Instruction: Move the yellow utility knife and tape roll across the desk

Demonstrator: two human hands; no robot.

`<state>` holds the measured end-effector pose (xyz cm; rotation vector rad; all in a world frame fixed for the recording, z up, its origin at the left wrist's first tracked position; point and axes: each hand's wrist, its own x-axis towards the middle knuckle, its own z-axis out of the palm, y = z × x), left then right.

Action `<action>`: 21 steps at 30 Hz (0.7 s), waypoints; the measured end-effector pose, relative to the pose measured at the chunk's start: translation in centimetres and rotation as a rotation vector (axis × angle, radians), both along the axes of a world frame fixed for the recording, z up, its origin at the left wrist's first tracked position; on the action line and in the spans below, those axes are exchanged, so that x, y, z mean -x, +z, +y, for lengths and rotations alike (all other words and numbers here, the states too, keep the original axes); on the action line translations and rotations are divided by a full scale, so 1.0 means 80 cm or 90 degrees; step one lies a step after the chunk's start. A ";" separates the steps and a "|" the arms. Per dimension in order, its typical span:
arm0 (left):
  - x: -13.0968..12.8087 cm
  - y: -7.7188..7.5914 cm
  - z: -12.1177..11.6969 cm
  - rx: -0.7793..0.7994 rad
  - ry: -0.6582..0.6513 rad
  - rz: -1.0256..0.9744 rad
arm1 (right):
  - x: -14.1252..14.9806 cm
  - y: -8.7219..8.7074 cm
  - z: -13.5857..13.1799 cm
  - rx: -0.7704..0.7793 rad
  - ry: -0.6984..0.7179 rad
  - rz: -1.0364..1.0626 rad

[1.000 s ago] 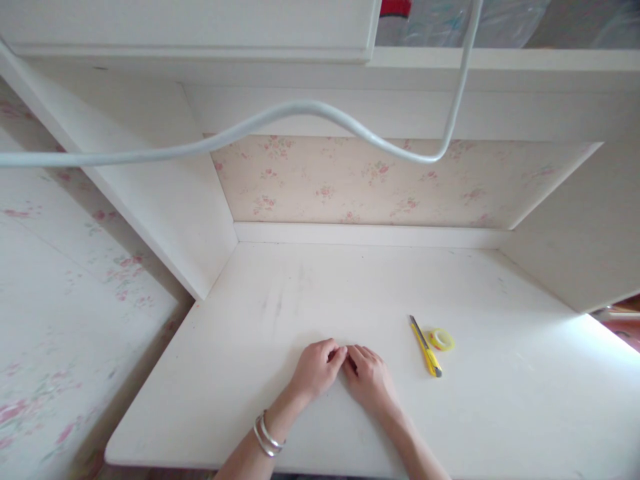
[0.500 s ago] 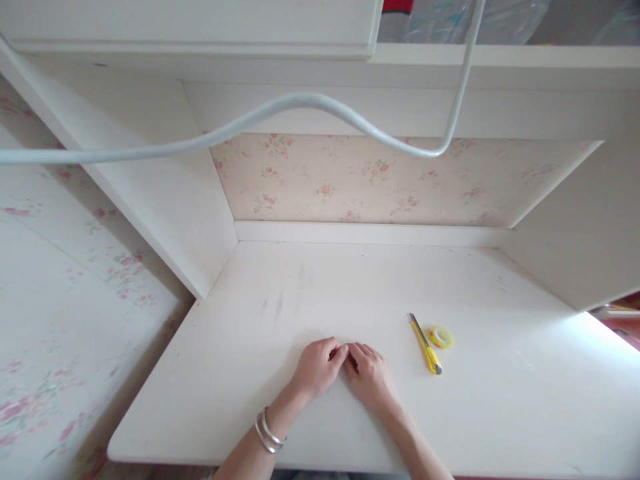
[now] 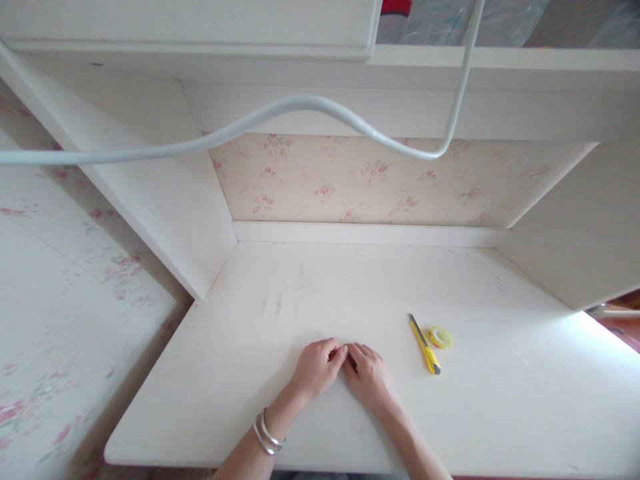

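My left hand [image 3: 319, 367] rests on the white desk [image 3: 240, 393], its fingers curled in and nothing showing in it. Beside it lies my right hand [image 3: 369, 375], also loosely closed, with no object visible in its fingers. The two hands meet at the thumbs and knuckles. To the right of my right hand, apart from it, a yellow utility knife [image 3: 425, 347] lies at a slant, its narrow dark end pointing away from me. A small roll of yellow tape [image 3: 441, 337] lies flat just right of the knife.
A pale cable [image 3: 310, 102] crosses the upper view in front of the white cupboard [image 3: 190, 27]. White side panels [image 3: 150, 180] flank the desk. Floral wallpaper [image 3: 325, 180] covers the wall behind. Plastic-wrapped things [image 3: 440, 23] sit on the shelf at upper right.
The view has shifted very slightly. Both hands, the knife and the tape stay where they were.
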<state>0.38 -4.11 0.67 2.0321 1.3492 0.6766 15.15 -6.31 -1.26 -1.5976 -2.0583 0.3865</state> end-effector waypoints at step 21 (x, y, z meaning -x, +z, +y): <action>-0.001 -0.001 -0.001 -0.008 -0.009 0.012 | -0.001 0.000 0.000 0.013 -0.001 -0.007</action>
